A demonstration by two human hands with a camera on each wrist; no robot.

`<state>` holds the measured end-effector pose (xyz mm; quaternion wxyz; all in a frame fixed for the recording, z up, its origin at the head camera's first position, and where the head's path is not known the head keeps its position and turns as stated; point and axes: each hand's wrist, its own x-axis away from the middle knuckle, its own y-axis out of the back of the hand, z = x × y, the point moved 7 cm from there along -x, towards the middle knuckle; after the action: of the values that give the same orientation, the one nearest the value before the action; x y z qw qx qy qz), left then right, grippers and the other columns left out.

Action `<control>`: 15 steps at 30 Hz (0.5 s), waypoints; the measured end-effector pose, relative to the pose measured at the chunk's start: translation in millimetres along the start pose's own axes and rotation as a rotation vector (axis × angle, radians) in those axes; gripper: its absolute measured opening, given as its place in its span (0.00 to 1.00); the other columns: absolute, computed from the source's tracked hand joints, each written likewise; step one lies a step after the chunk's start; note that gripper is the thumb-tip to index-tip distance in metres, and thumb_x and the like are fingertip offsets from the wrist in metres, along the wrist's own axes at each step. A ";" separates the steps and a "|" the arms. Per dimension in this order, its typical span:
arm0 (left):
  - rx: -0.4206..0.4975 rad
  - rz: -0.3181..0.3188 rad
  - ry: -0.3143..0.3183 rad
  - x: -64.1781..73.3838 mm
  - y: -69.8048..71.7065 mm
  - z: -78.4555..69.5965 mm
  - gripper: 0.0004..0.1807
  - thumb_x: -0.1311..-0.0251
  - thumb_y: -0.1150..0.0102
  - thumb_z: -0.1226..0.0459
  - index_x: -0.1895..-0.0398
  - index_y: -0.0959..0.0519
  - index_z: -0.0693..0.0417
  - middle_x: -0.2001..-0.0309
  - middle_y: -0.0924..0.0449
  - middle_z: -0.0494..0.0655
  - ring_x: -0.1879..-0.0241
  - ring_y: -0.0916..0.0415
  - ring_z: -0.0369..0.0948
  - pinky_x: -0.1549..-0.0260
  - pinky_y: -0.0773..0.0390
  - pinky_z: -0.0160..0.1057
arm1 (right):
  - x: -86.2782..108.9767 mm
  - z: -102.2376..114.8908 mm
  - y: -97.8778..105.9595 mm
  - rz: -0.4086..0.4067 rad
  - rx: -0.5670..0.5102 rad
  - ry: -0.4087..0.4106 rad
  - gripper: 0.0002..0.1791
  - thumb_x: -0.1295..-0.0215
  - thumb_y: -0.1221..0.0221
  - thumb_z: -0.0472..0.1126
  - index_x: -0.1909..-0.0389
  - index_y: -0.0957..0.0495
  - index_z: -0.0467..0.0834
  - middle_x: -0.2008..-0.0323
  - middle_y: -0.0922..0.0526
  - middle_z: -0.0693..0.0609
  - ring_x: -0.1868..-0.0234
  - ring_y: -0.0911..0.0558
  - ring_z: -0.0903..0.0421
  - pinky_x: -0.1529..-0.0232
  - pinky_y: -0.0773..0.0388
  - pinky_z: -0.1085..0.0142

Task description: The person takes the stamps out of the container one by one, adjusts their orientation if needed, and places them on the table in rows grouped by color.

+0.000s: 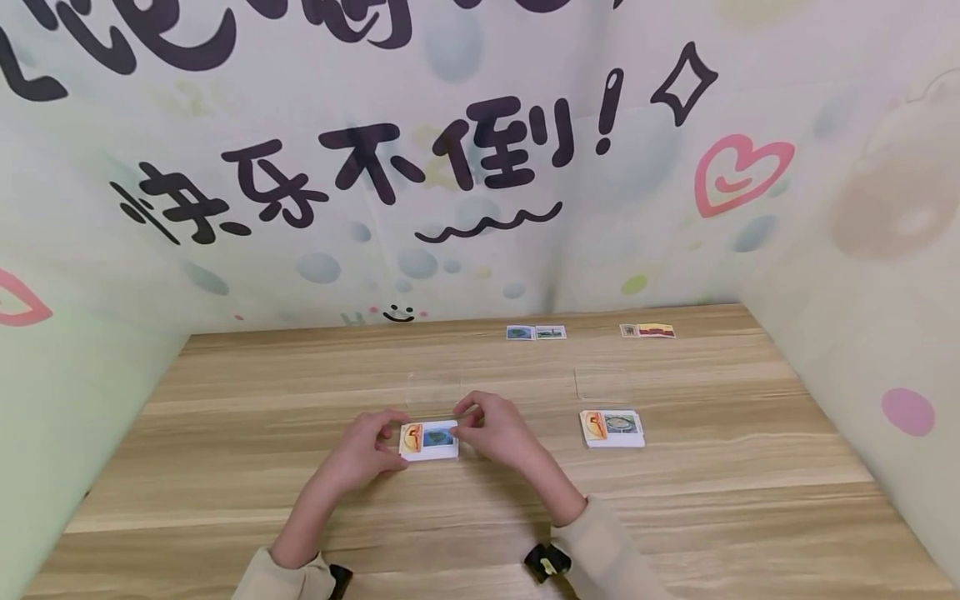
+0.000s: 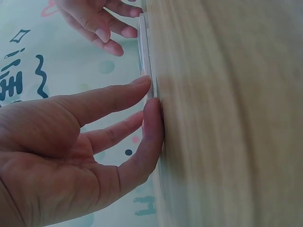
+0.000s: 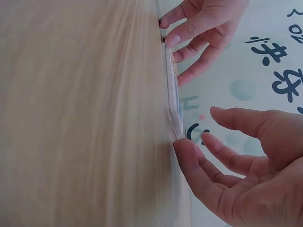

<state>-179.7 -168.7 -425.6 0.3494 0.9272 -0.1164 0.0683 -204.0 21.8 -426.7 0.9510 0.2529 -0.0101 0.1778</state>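
Note:
A small stack of white picture cards (image 1: 431,454) lies on the table between my two hands, an orange picture and a blue one on its top. At its left end my left hand (image 1: 363,454) pinches it, thumb at the near corner and fingers towards the far side. In the left wrist view the thumb tip sits right at the stack's edge (image 2: 146,52). My right hand (image 1: 491,429) is at the other end, its fingers spread. The right wrist view has one fingertip (image 3: 180,145) against the stack's end, with the thumb held apart.
Another stack of picture cards (image 1: 612,437) lies to the right. Behind the stacks are two clear flat pieces (image 1: 435,385) (image 1: 603,383). Farther back lie a blue-and-green stamp pair (image 1: 536,332) and a red-and-yellow pair (image 1: 648,331). A printed cloth wall (image 1: 450,275) borders the wooden table (image 1: 712,517).

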 end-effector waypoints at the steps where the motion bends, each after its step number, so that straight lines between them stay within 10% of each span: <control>1: 0.002 0.002 0.004 0.3 -0.3 0.3 0.30 0.48 0.23 0.75 0.39 0.20 0.65 0.55 0.28 0.57 0.63 0.28 0.45 0.64 0.25 0.40 | -0.2 -1.0 -0.3 -0.003 -0.005 -0.009 0.12 0.33 0.31 0.34 0.52 0.18 0.35 0.66 0.18 0.48 0.69 0.25 0.57 0.69 0.28 0.68; 15: 0.013 0.007 0.020 0.6 -0.5 0.5 0.30 0.47 0.24 0.76 0.39 0.20 0.65 0.54 0.29 0.58 0.63 0.28 0.46 0.65 0.25 0.41 | -4.5 -11.0 -7.1 0.013 -0.093 -0.042 0.13 0.33 0.32 0.31 0.50 0.19 0.33 0.73 0.22 0.51 0.78 0.27 0.59 0.75 0.30 0.69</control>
<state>-179.0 -168.7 -426.2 0.3443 0.9283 -0.1154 0.0797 -206.5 20.0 -440.2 0.9601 0.2120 -0.0398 0.1780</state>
